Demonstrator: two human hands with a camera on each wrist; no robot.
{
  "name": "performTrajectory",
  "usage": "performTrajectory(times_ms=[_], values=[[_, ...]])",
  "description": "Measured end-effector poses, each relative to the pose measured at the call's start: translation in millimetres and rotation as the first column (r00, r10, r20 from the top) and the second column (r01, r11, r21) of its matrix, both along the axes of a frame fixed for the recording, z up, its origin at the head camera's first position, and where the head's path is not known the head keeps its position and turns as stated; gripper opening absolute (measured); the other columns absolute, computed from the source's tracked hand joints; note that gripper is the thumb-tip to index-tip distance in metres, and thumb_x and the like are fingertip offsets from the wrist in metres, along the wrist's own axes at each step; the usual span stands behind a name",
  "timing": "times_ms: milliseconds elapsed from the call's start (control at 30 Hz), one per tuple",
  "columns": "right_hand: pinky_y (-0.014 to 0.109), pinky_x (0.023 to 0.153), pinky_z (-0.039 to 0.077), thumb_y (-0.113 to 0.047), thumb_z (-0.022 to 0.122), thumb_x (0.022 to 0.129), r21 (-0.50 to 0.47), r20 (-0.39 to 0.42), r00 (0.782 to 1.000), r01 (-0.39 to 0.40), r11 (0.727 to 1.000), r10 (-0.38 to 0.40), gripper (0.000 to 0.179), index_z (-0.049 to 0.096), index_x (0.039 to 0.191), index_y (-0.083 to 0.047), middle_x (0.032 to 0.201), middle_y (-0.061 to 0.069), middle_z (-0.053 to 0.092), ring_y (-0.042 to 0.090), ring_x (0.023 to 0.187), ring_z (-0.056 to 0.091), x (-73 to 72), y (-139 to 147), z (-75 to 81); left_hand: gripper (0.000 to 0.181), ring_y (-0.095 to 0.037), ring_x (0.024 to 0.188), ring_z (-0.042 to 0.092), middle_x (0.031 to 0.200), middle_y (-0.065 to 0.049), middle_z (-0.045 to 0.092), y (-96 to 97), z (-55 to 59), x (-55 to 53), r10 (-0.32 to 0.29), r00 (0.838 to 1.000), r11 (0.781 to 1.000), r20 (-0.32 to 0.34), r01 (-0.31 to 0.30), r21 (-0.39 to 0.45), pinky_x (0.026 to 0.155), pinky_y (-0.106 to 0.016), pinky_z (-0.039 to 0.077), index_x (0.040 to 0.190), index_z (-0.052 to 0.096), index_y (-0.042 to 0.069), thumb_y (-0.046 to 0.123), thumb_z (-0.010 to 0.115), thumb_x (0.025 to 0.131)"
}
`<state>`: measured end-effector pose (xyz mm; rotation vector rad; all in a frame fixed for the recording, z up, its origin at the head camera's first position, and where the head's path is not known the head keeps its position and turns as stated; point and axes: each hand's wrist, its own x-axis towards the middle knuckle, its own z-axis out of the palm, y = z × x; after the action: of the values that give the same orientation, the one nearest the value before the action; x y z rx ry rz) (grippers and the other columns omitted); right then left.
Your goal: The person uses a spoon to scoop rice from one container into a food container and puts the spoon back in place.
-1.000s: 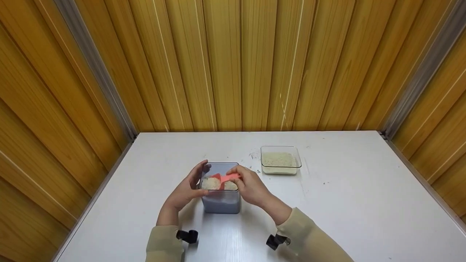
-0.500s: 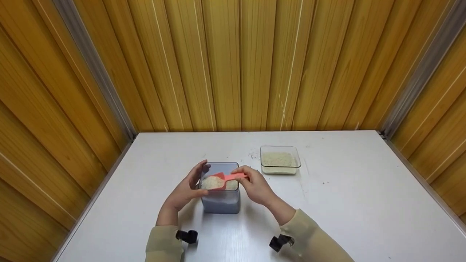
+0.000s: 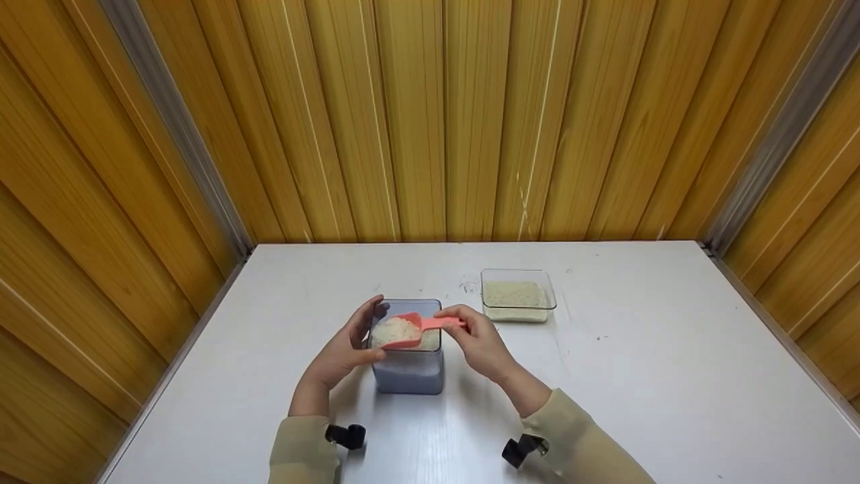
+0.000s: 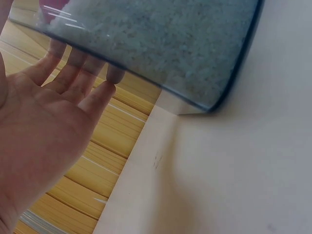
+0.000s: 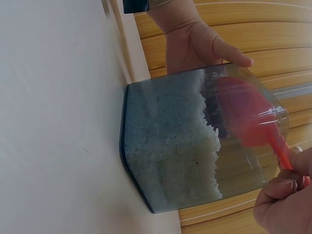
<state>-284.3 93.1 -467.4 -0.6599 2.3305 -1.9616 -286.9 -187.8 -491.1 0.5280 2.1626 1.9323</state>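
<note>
A tall clear bluish container [image 3: 408, 376] stands upright on the table, about half filled with rice [image 5: 168, 141] in the right wrist view. My left hand [image 3: 338, 351] holds its left side, thumb on the near rim and fingers toward the back; those fingers [image 4: 73, 73] touch the wall in the left wrist view. My right hand [image 3: 482, 344] pinches the handle of a red scoop [image 3: 437, 323]. The scoop's bowl, heaped with white rice [image 3: 395, 332], is at the container's mouth, above the rice level. In the right wrist view the scoop [image 5: 246, 109] shows through the clear wall.
A low clear rectangular dish [image 3: 517, 314] with a layer of pale grains stands farther back on the right. Small dark specks and marks lie on the white table [image 3: 638, 376]. Wood-patterned panels [image 3: 470, 121] enclose the back and sides.
My right hand has raised the scoop out of the rice and shifted slightly right, levelling it with a heaped load. My left hand and the container have stayed in place.
</note>
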Motion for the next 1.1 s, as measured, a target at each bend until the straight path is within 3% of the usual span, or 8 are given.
performTrajectory(times_ms=[133,267,567,867,1100], values=[[0.018,0.060,0.035,-0.013,0.059,0.104,-0.015,0.025,1.000,0.015,1.000,-0.015,0.024,0.067,0.122,0.001,0.079,-0.002,0.050,0.004,0.065,0.039,-0.6,2.0,-1.4,0.114,-0.028,0.163,0.000,0.175,-0.007,0.010,0.4,0.5,0.0,-0.001,1.000,1.000,-0.004,0.001,-0.001,0.132,-0.047,0.004,0.165,0.020,0.024,0.037,0.091,0.077],[0.017,0.054,0.032,-0.013,0.058,0.104,-0.049,0.062,0.998,0.018,0.999,-0.015,0.024,0.066,0.123,0.001,0.075,-0.006,0.046,0.004,0.060,0.036,-2.6,3.8,-5.4,0.114,-0.028,0.163,0.000,0.175,-0.007,0.011,0.5,0.6,0.1,-0.006,1.000,1.000,-0.004,0.006,0.007,0.132,-0.047,0.004,0.165,0.019,0.023,0.036,0.091,0.078],[0.017,0.055,0.031,-0.016,0.055,0.106,-0.158,0.095,0.995,-0.020,0.987,0.036,0.030,0.063,0.126,0.003,0.079,-0.008,0.049,0.004,0.062,0.037,-6.6,7.0,-14.7,0.114,-0.029,0.163,-0.001,0.176,-0.005,0.007,0.8,0.2,0.5,0.010,1.000,1.000,0.003,-0.010,-0.005,0.131,-0.049,0.005,0.166,0.019,0.025,0.034,0.091,0.078],[0.016,0.055,0.031,-0.017,0.053,0.107,-0.302,0.111,0.987,-0.074,0.950,0.112,0.034,0.057,0.126,0.011,0.076,-0.008,0.045,0.002,0.062,0.037,-10.6,7.2,-26.6,0.109,-0.031,0.163,-0.001,0.176,-0.007,0.007,1.2,0.2,0.8,0.010,1.000,1.000,0.015,-0.010,0.010,0.131,-0.051,0.006,0.165,0.019,0.025,0.024,0.088,0.081],[0.016,0.053,0.029,-0.016,0.052,0.107,-0.313,0.149,0.983,-0.057,0.948,0.108,0.036,0.056,0.132,0.010,0.077,-0.008,0.047,0.002,0.061,0.036,-11.3,7.3,-29.6,0.110,-0.031,0.163,-0.001,0.176,-0.006,0.007,1.8,0.8,1.6,0.020,1.000,1.000,0.022,-0.020,0.005,0.131,-0.051,0.006,0.166,0.017,0.023,0.025,0.088,0.081]])
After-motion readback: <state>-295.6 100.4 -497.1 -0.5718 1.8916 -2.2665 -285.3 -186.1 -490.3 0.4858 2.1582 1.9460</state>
